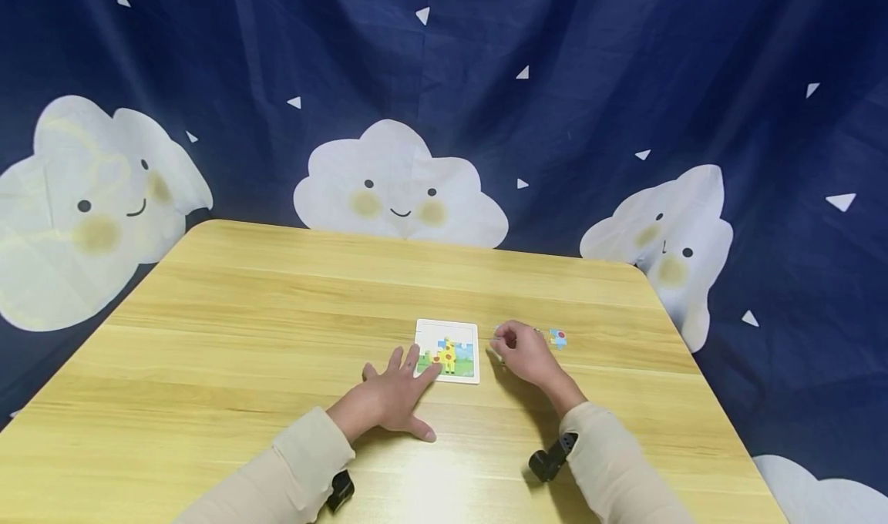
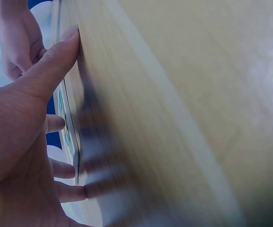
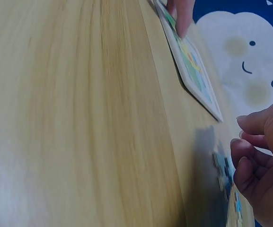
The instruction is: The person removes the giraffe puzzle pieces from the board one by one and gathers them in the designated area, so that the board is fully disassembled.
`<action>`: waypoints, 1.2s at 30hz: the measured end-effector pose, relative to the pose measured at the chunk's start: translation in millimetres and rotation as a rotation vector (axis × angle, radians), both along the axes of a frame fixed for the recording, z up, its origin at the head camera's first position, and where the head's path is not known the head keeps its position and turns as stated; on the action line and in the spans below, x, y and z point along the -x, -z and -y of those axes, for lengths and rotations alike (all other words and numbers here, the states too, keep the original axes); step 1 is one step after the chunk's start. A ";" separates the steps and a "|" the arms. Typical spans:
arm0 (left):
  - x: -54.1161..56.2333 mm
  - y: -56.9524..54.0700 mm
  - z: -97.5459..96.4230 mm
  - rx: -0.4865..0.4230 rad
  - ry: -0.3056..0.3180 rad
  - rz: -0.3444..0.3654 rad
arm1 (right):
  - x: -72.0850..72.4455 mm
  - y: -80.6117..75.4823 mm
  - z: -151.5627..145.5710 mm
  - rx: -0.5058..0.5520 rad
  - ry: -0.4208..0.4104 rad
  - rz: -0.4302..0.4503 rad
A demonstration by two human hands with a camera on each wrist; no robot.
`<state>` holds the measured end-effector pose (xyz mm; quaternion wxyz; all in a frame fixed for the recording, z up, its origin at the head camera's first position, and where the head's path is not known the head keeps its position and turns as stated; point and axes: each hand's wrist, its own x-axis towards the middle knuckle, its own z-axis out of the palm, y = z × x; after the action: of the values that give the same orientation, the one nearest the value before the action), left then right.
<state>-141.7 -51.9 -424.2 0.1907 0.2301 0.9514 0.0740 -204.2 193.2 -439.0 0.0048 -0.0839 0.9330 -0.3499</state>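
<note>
Left hand (image 1: 397, 397), fingers apart, touches the puzzle board (image 1: 438, 330) at its near-left corner; towards the worktop (image 1: 277, 316)'s right edge, right hand (image 1: 525, 352) curls near puzzle pieces (image 1: 558, 338); I cannot tell if it grips one.

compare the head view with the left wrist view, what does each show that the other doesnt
Only the head view shows the giraffe clearly, a loose puzzle piece beside the right hand, and both sleeves.

Only the left wrist view shows the palm side of the left hand and the board seen nearly edge-on.

Both show the two hands, the board, the wooden table and the cloud-patterned curtain.
</note>
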 end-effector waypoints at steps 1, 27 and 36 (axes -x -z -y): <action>0.1 0.3 0.1 -0.001 0.000 0.001 | 0.4 0.7 2.0 0.003 -0.005 -0.002; -0.1 -0.5 0.5 0.023 0.003 -0.006 | 6.7 0.5 50.7 0.068 -0.174 0.065; -0.1 -0.4 1.1 0.018 0.005 -0.004 | 8.7 4.4 56.0 0.021 -0.191 0.073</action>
<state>-141.5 -53.0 -423.8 0.1912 0.2309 0.9518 0.0646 -212.9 137.1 -443.4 0.0715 -0.1598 0.9163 -0.3603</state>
